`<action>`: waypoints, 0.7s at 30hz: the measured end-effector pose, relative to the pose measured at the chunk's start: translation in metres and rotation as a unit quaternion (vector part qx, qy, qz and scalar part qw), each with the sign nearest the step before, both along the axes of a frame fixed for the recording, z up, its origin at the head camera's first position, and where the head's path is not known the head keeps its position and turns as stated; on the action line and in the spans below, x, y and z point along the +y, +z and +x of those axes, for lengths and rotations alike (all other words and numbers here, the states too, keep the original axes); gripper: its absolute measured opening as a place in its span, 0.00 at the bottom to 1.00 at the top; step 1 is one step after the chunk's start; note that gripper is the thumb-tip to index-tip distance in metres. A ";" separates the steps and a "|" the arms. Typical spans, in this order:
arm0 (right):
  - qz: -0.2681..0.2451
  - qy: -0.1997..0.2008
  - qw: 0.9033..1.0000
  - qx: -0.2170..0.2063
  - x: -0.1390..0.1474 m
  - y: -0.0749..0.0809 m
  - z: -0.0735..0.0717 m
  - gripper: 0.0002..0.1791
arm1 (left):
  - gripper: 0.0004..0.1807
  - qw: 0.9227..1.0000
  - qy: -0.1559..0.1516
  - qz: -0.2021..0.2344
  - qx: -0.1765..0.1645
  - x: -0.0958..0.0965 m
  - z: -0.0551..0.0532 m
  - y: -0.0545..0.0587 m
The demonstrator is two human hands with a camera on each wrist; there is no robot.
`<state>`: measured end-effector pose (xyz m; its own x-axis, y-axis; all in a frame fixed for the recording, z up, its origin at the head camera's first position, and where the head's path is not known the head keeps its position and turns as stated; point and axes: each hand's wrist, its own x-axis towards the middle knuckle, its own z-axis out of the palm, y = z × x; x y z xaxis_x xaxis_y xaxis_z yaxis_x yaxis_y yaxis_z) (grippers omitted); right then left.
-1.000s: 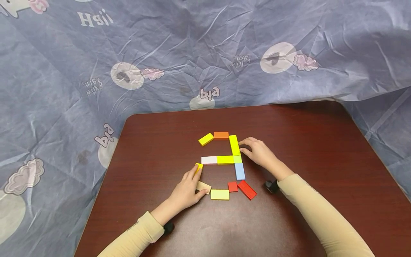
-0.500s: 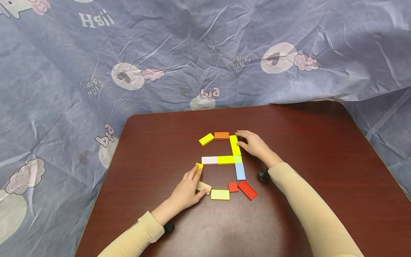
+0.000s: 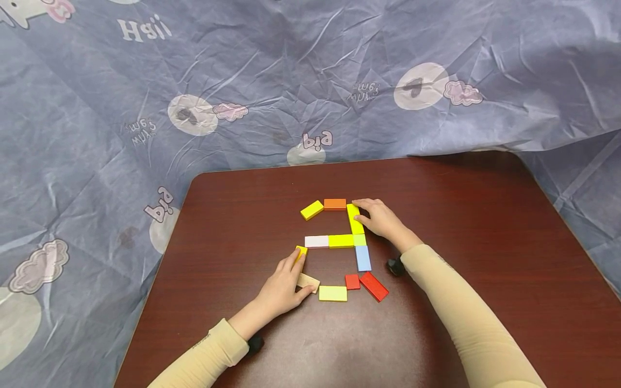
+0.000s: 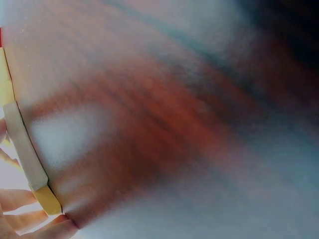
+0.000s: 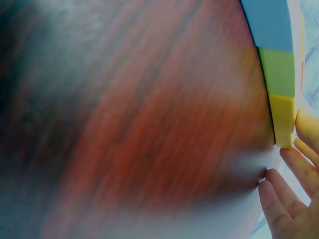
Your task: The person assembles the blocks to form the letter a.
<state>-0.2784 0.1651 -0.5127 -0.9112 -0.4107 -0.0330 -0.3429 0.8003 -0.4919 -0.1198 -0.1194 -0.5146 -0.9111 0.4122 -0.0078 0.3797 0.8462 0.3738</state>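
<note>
In the head view, my left hand (image 3: 278, 288) rests over the left side of a block outline. Its fingertips touch a small orange-yellow block (image 3: 302, 251), and its thumb lies by a beige wooden block (image 3: 308, 283). Part of both blocks is hidden under the hand. My right hand (image 3: 383, 220) is at the upper right, with index finger at the far end of a long yellow block (image 3: 355, 220) and thumb at that block's right edge. Its remaining fingers are extended beside the block in the right wrist view. Below it come a light green block (image 3: 359, 240) and a blue block (image 3: 363, 258).
A white block (image 3: 316, 242) and a yellow block (image 3: 341, 241) form a crossbar. An orange block (image 3: 335, 205) and a tilted yellow block (image 3: 312, 210) lie farther back. Nearest are a pale yellow block (image 3: 332, 293), a red square (image 3: 352, 282) and a slanted red block (image 3: 374, 286).
My right hand has moved up and left, from beside the long yellow block to touching its far end and right edge. The left hand has stayed in place.
</note>
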 end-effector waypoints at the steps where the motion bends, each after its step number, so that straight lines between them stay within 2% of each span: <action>1: -0.001 0.000 1.000 0.001 0.000 0.000 0.000 0.29 | 0.43 1.000 0.000 0.000 0.000 0.000 0.000 0.000; 9: -0.007 -0.001 1.000 -0.004 -0.001 0.001 -0.003 0.29 | 0.43 1.000 0.003 0.003 -0.004 -0.001 -0.001 0.000; 21: -0.007 -0.023 1.000 -0.002 -0.019 0.015 -0.020 0.25 | 0.43 1.000 0.001 -0.005 -0.002 0.000 0.000 0.000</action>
<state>-0.2981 0.1459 -0.4981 -0.9293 -0.3680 -0.0322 -0.3028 0.8089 -0.5040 -0.1195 -0.1197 -0.5142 -0.9115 0.4109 -0.0160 0.3769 0.8503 0.3672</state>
